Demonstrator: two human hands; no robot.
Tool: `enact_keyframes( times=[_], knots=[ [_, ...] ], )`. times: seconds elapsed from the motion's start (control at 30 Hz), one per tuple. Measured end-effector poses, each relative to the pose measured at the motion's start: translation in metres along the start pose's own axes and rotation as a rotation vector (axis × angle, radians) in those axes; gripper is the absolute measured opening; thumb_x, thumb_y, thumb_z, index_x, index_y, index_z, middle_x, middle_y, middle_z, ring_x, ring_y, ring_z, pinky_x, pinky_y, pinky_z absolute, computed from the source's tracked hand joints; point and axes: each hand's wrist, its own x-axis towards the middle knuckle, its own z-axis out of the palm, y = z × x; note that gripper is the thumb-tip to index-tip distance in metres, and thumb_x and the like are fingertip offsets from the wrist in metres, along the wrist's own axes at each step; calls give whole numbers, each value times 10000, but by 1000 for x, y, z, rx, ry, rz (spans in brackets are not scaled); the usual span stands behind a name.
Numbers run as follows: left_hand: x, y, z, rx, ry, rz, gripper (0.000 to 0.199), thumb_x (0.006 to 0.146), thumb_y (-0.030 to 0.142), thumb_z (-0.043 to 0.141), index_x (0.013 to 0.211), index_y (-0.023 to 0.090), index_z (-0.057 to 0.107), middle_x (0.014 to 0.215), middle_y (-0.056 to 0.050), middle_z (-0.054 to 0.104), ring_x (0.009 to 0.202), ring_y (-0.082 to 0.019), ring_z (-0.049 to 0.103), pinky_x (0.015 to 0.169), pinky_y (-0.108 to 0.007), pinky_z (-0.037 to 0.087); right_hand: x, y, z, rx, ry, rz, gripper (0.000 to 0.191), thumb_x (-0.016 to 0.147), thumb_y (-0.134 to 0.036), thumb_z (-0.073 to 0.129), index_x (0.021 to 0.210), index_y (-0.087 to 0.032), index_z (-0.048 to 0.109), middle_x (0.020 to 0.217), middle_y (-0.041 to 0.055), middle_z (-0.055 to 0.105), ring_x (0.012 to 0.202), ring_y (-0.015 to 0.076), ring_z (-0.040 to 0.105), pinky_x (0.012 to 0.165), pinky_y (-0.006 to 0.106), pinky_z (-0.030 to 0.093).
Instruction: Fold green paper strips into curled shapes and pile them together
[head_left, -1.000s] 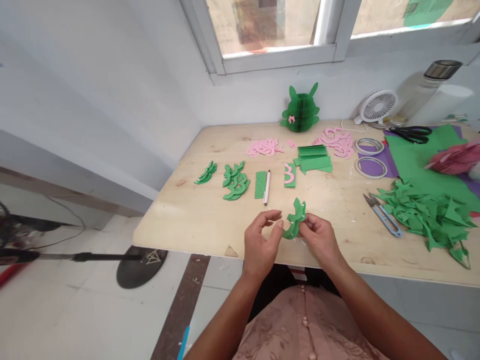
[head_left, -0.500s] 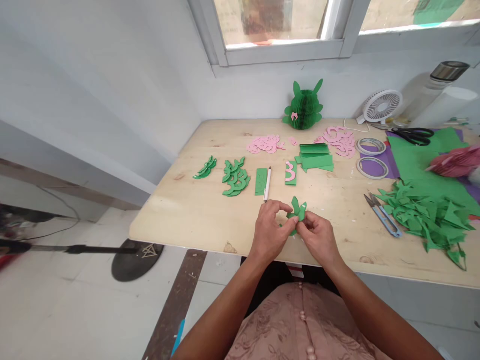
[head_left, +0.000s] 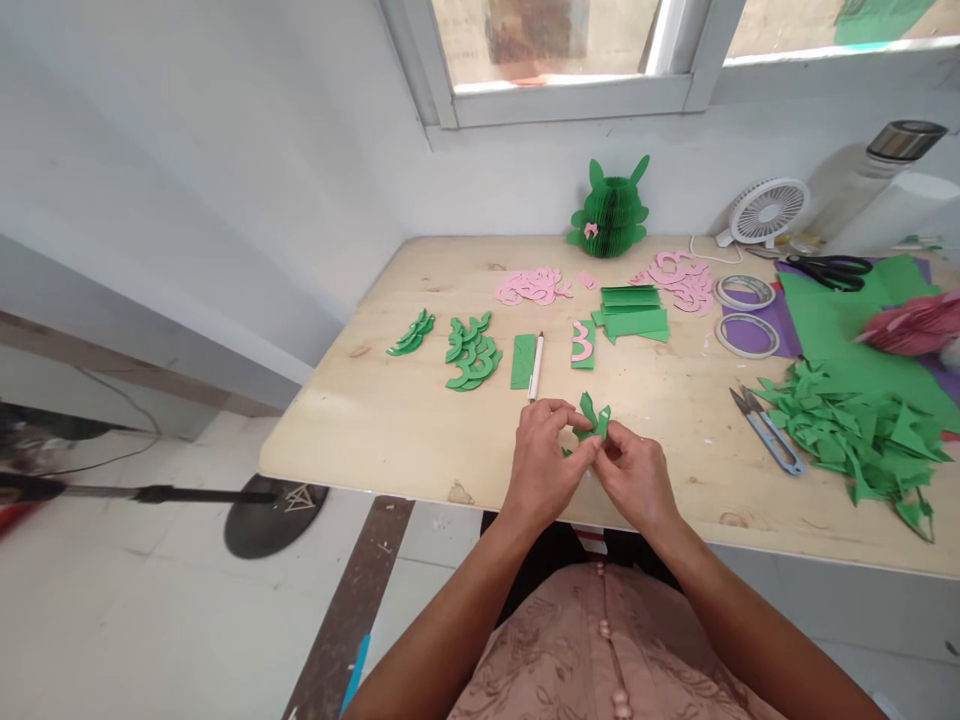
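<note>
My left hand (head_left: 547,452) and my right hand (head_left: 634,470) meet near the table's front edge, both pinching a small green paper cutout (head_left: 589,412) with upright lobes. Fingers hide its lower part. Just beyond my left hand lie a white pen (head_left: 536,368) and a green paper rectangle (head_left: 523,362). A pink scalloped piece (head_left: 581,341) rests on another green rectangle. Farther left are curved green cutouts (head_left: 472,352) and a smaller green stack (head_left: 411,333). Folded green strips (head_left: 634,312) lie behind my right hand.
Blue-handled snips (head_left: 776,440) and green scraps (head_left: 855,430) lie to the right. Tape rolls (head_left: 746,336), black scissors (head_left: 829,270), a white fan (head_left: 769,210) and a clear bottle (head_left: 862,195) stand or lie beyond. A green honeycomb figure (head_left: 611,218) stands by the wall.
The green cutout has turned and tilted slightly between my fingers. Both hands have stayed almost in place, and the view has shifted a little.
</note>
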Motion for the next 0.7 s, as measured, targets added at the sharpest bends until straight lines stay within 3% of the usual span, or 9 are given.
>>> enact_keyframes(
  times=[0.37, 0.57, 0.7],
  knots=[
    [-3, 5, 1, 9, 43, -1, 119, 680, 112, 650, 686, 210, 583, 950, -37, 584, 1020, -207, 504, 917, -377, 398, -1, 2, 1, 20, 0, -24, 252, 783, -345, 488, 577, -208, 437, 463, -54, 459, 436, 93, 393, 450, 205, 276],
    [-7, 7, 1, -48, 87, -22, 108, 700, 142, 640, 662, 217, 573, 803, -13, 612, 913, -200, 535, 871, -367, 408, -1, 4, 3, 246, -54, 33, 251, 786, -375, 497, 619, -193, 542, 487, -39, 498, 449, 98, 426, 442, 209, 303],
    [-6, 3, -3, -184, 82, -129, 69, 705, 188, 633, 664, 205, 580, 744, 0, 627, 811, -180, 580, 822, -343, 433, 0, 3, 1, 366, -101, 78, 269, 783, -403, 530, 634, -180, 548, 520, -28, 515, 475, 95, 438, 449, 203, 327]
  ],
)
